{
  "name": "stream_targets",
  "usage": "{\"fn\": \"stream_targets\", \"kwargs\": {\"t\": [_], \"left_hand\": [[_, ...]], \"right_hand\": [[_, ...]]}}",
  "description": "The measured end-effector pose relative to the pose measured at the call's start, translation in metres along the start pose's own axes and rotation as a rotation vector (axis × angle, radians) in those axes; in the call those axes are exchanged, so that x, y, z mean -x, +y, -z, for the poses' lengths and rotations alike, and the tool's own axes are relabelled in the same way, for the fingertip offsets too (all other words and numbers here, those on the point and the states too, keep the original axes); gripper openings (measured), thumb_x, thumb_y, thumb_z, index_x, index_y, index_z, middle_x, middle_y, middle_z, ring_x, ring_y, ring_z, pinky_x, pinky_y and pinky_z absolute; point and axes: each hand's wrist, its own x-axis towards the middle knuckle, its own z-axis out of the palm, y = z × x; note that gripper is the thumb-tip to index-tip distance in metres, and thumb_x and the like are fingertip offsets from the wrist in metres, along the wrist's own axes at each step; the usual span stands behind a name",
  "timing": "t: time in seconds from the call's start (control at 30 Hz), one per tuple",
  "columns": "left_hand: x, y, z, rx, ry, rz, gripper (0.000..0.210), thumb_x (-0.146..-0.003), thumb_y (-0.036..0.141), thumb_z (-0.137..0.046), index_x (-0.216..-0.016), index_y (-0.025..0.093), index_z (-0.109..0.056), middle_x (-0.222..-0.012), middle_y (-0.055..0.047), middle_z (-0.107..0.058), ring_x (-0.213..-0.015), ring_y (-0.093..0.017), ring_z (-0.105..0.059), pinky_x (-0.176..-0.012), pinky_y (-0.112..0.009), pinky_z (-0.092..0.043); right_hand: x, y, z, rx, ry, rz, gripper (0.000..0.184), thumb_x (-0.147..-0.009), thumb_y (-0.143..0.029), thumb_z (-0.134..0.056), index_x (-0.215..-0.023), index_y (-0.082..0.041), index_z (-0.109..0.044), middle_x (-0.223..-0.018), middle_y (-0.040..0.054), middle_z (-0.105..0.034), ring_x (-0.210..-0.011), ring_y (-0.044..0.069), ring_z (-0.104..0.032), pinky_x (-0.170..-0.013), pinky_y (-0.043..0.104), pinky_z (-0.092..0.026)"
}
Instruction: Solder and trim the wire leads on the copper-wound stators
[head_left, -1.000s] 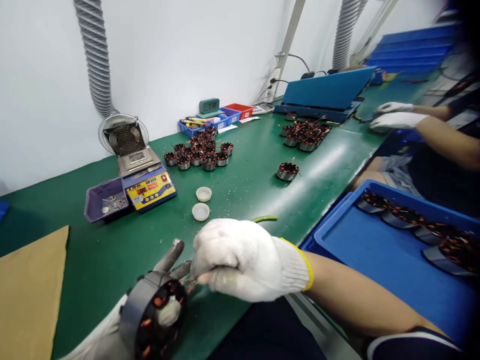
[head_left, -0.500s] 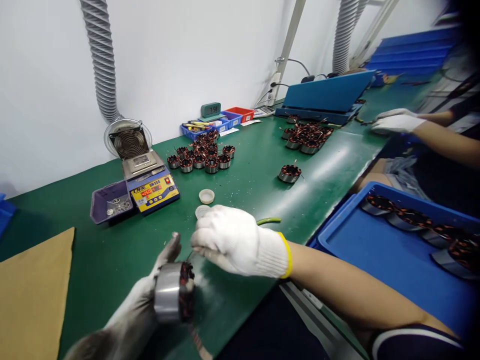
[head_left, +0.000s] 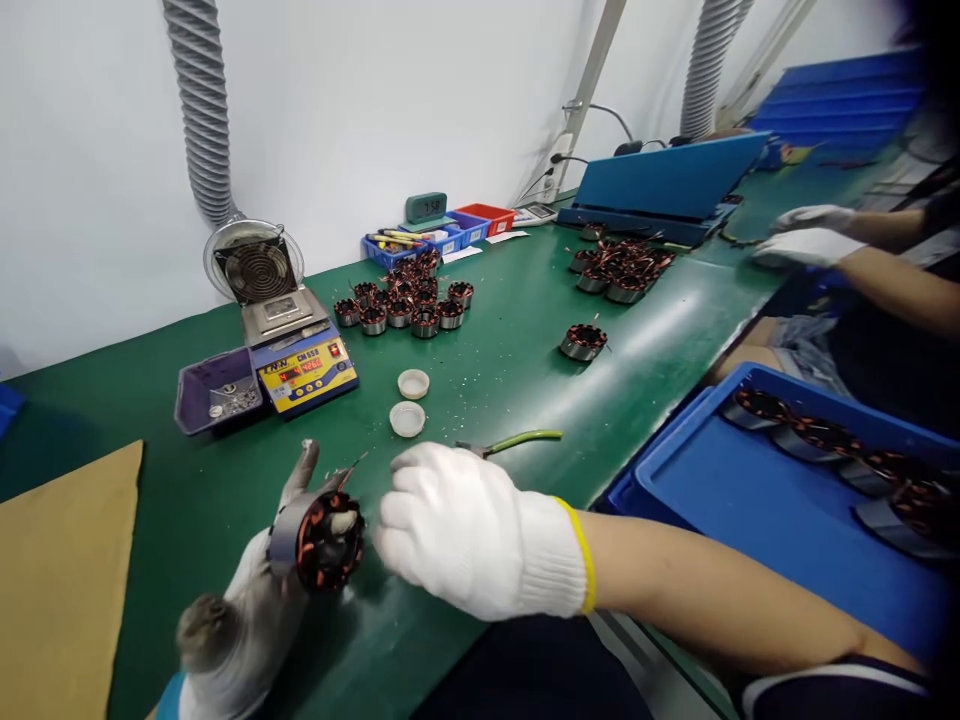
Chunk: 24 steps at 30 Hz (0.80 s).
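Copper-wound ring [head_left: 304,540], held over the green bench [head_left: 517,340] in the left hand [head_left: 259,600], looks dense and rigid; smooth metal shell probably slick but the safest hold, loose wire ends [head_left: 349,472] likely easily bent. Left fingers part-spread, grasping the shell. Right hand [head_left: 457,530] curls just beside, fingertips hidden; cannot tell whether it pinches anything.

right hand [head_left: 454,535] slightly blurred, fingertips curled out of sight, can't tell if it grips anything. left hand [head_left: 262,605] partly hidden by the stator [head_left: 309,548]. pliers [head_left: 525,437] partly behind right hand. tan sheet [head_left: 60,590] cut by left and bottom edges, hose [head_left: 199,110] by top. bits [head_left: 236,398] in purple bin [head_left: 182,400] too small to id.
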Motion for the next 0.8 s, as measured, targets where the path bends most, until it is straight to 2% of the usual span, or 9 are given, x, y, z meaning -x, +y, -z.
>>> {"fn": "stream_targets", "kwargs": {"t": [0.07,0.13,0.2,0.3,0.37,0.47,0.6,0.7,0.8], "left_hand": [[0.001,-0.003,-0.002,0.026,0.035,0.016,0.064,-0.070,0.065,-0.061,-0.112,0.018,-0.070,-0.104,-0.011,-0.071,-0.109,-0.030,-0.061,-0.086,-0.035,-0.055],[-0.001,-0.004,-0.005,0.041,0.102,0.032,0.044,-0.071,0.048,-0.072,-0.105,0.021,-0.072,-0.098,-0.009,-0.074,-0.104,-0.029,-0.065,-0.083,-0.033,-0.057],[-0.006,-0.002,-0.009,0.060,0.209,0.052,0.021,-0.083,0.036,-0.062,-0.093,0.021,-0.073,-0.089,-0.006,-0.075,-0.093,-0.023,-0.069,-0.078,-0.029,-0.058],[-0.014,0.004,-0.017,0.162,0.428,0.075,0.032,-0.095,0.026,-0.042,-0.082,0.021,-0.070,-0.078,-0.002,-0.075,-0.072,-0.018,-0.071,-0.064,-0.030,-0.060],[-0.018,0.009,-0.022,0.222,0.511,0.071,0.035,-0.097,0.026,-0.039,-0.079,0.020,-0.069,-0.073,-0.001,-0.074,-0.064,-0.016,-0.069,-0.057,-0.031,-0.060],[-0.020,0.012,-0.026,0.259,0.488,0.063,0.039,-0.099,0.028,-0.037,-0.078,0.019,-0.069,-0.070,-0.001,-0.073,-0.061,-0.016,-0.069,-0.055,-0.031,-0.060],[-0.016,0.011,-0.027,0.256,0.479,0.089,0.046,-0.100,0.026,-0.032,-0.075,0.019,-0.070,-0.072,-0.003,-0.075,-0.063,-0.018,-0.070,-0.054,-0.033,-0.060],[-0.014,0.009,-0.028,0.245,0.472,0.083,0.046,-0.099,0.025,-0.033,-0.074,0.018,-0.070,-0.072,-0.003,-0.075,-0.063,-0.018,-0.070,-0.053,-0.032,-0.060],[-0.014,0.009,-0.029,0.251,0.466,0.078,0.046,-0.100,0.026,-0.033,-0.076,0.018,-0.071,-0.073,-0.003,-0.075,-0.063,-0.018,-0.070,-0.054,-0.031,-0.060]], "right_hand": [[0.000,-0.004,0.001,-0.046,0.030,0.048,0.013,-0.085,-0.018,-0.049,-0.073,-0.019,-0.055,-0.065,0.0014,-0.053,-0.060,0.018,-0.045,-0.054,0.032,-0.025],[-0.001,0.000,0.005,-0.130,0.044,0.068,0.011,-0.085,-0.022,-0.052,-0.078,-0.019,-0.059,-0.070,0.0019,-0.057,-0.062,0.018,-0.049,-0.056,0.033,-0.029],[0.001,0.011,0.009,-0.286,0.129,0.036,0.012,-0.086,-0.024,-0.054,-0.081,-0.018,-0.062,-0.073,0.0020,-0.060,-0.065,0.017,-0.053,-0.060,0.032,-0.036],[0.009,0.025,0.010,-0.619,0.458,-0.144,0.013,-0.090,-0.021,-0.053,-0.081,-0.016,-0.062,-0.075,0.0024,-0.063,-0.070,0.015,-0.058,-0.072,0.030,-0.044],[0.014,0.029,0.004,-0.762,0.590,-0.297,0.012,-0.089,-0.018,-0.053,-0.081,-0.015,-0.061,-0.075,0.0021,-0.063,-0.070,0.013,-0.058,-0.073,0.029,-0.046],[0.017,0.023,-0.014,-0.714,0.449,-0.409,0.007,-0.085,-0.019,-0.060,-0.089,-0.015,-0.063,-0.080,0.0025,-0.065,-0.074,0.015,-0.059,-0.070,0.028,-0.047],[0.008,0.008,-0.043,-0.574,0.164,-0.394,0.047,-0.077,-0.034,-0.073,-0.118,-0.014,-0.059,-0.107,0.0085,-0.065,-0.097,0.021,-0.060,-0.084,0.033,-0.048],[0.002,0.003,-0.054,-0.517,0.134,-0.396,0.042,-0.081,-0.033,-0.069,-0.116,-0.011,-0.060,-0.106,0.0101,-0.065,-0.098,0.023,-0.061,-0.086,0.036,-0.047],[0.003,-0.002,-0.056,-0.452,0.219,-0.414,0.037,-0.082,-0.032,-0.067,-0.113,-0.012,-0.062,-0.103,0.0100,-0.066,-0.094,0.023,-0.061,-0.084,0.036,-0.047]]}}
